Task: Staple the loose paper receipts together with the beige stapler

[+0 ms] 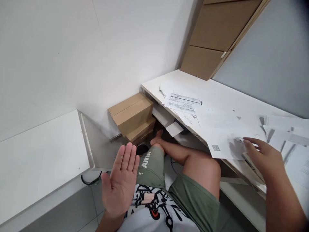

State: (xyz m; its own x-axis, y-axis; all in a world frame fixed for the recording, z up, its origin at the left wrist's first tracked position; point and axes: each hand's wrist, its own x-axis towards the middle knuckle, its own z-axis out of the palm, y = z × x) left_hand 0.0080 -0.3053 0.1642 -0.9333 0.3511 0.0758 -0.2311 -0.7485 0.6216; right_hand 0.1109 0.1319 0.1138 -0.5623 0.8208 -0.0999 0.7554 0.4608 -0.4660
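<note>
My left hand (121,183) is raised above my lap, palm towards me, with the fingers straight and nothing in it. Over the white desk on the right, my right hand (265,158) pinches a small whitish, shiny thing (238,139) between thumb and fingertips; its kind is too small to tell. Directly beneath it lies a white sheet of paper (225,146) with a QR code near its corner, reaching over the desk's front edge. Farther back on the desk is a printed form (182,102) on top of other papers.
More loose sheets (296,141) lie at the right of the white desk (214,93). Flattened cardboard (217,29) leans on the wall behind it. Brown cardboard boxes (132,112) stand by the desk's left end. A second white table (41,161) is at the left.
</note>
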